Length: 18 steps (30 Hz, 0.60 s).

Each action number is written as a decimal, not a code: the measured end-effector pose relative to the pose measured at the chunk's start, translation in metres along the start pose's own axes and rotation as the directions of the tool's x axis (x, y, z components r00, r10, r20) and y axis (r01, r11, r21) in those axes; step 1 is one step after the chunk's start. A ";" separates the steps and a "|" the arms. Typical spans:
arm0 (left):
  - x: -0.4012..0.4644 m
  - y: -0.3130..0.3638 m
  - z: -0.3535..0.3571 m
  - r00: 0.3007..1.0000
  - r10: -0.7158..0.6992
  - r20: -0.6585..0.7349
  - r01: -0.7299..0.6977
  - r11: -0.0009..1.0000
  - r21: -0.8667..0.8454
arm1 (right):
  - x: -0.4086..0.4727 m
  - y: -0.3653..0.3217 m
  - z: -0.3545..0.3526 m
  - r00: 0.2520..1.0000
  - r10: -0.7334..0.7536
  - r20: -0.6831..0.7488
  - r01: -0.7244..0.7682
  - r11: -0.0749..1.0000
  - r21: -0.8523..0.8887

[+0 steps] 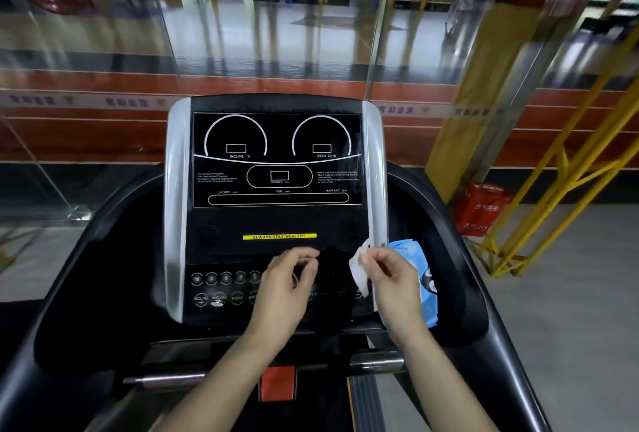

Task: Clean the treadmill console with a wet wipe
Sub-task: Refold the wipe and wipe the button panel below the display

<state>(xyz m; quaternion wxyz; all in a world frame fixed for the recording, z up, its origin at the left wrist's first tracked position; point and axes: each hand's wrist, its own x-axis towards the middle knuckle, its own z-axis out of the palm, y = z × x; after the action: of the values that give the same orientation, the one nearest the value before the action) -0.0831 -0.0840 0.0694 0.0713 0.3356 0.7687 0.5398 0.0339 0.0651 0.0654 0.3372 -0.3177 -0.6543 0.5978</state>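
Observation:
The black treadmill console with silver side trims fills the middle of the head view, its dark display above a row of round buttons. My right hand pinches a small folded white wet wipe in front of the console's lower right. My left hand hovers over the button panel with fingers curled and apart, holding nothing. A blue wet wipe pack lies in the right side tray, partly hidden behind my right hand.
Black handrails curve around both sides. Silver grip bars and a red safety key block sit below the console. A red bag and a yellow metal frame stand at the right. A glass wall is ahead.

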 end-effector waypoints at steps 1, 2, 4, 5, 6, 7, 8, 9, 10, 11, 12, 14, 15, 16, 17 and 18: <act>-0.004 0.005 0.003 0.999 -0.041 0.005 0.041 0.994 -0.098 | -0.005 -0.002 0.000 0.998 0.065 0.025 -0.068 0.989 0.129; -0.008 0.008 0.006 0.998 -0.054 0.020 0.056 0.985 -0.163 | -0.010 -0.004 0.001 0.989 0.135 0.065 -0.147 0.952 0.268; -0.014 0.012 0.011 0.999 -0.008 0.049 0.018 0.976 -0.216 | -0.019 -0.005 0.004 0.959 0.230 0.167 -0.282 0.849 0.447; -0.016 0.013 0.013 0.998 0.020 0.056 -0.007 0.976 -0.218 | -0.023 -0.006 0.005 0.947 0.249 0.203 -0.318 0.816 0.482; -0.017 0.015 0.015 0.997 0.038 0.064 -0.023 0.976 -0.217 | -0.026 -0.007 0.006 0.939 0.260 0.226 -0.342 0.789 0.511; -0.017 0.016 0.017 0.996 0.044 0.072 -0.028 0.976 -0.215 | -0.028 -0.008 0.008 0.933 0.265 0.243 -0.357 0.761 0.542; -0.018 0.017 0.019 0.996 0.046 0.078 -0.028 0.977 -0.211 | -0.030 -0.009 0.009 0.928 0.272 0.253 -0.370 0.735 0.568; -0.019 0.017 0.021 0.996 0.046 0.075 -0.030 0.979 -0.202 | -0.031 -0.010 0.010 0.926 0.278 0.256 -0.377 0.717 0.586; -0.019 0.016 0.023 0.997 0.050 0.062 -0.038 0.982 -0.188 | -0.032 -0.009 0.010 0.924 0.282 0.256 -0.381 0.704 0.599; -0.019 0.014 0.023 0.997 0.058 0.046 -0.050 0.985 -0.167 | -0.033 -0.009 0.010 0.924 0.280 0.259 -0.381 0.693 0.611; -0.019 0.013 0.024 0.997 0.064 0.031 -0.059 0.988 -0.144 | -0.032 -0.008 0.009 0.923 0.280 0.266 -0.386 0.678 0.626; -0.017 0.011 0.023 0.998 0.069 0.008 -0.068 0.992 -0.103 | -0.032 -0.007 0.007 0.910 0.286 0.299 -0.414 0.632 0.655; -0.015 0.010 0.023 0.998 0.064 0.000 -0.064 0.994 -0.084 | -0.032 -0.008 0.007 0.903 0.284 0.321 -0.429 0.607 0.669; -0.014 0.011 0.022 0.998 0.056 -0.007 -0.056 0.996 -0.067 | -0.032 -0.009 0.006 0.897 0.281 0.340 -0.441 0.593 0.674; -0.013 0.011 0.022 0.999 0.047 -0.015 -0.048 0.997 -0.052 | -0.031 -0.010 0.006 0.898 0.271 0.347 -0.439 0.602 0.666; -0.012 0.011 0.022 1.000 0.026 -0.018 -0.027 0.998 -0.051 | -0.031 -0.009 0.005 0.908 0.247 0.339 -0.416 0.636 0.650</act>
<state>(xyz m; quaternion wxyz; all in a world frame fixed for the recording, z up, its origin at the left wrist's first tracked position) -0.0588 -0.0716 0.0673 0.0662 0.3391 0.7506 0.5632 0.0470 0.0362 0.0726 0.2429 -0.2107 -0.3360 0.8853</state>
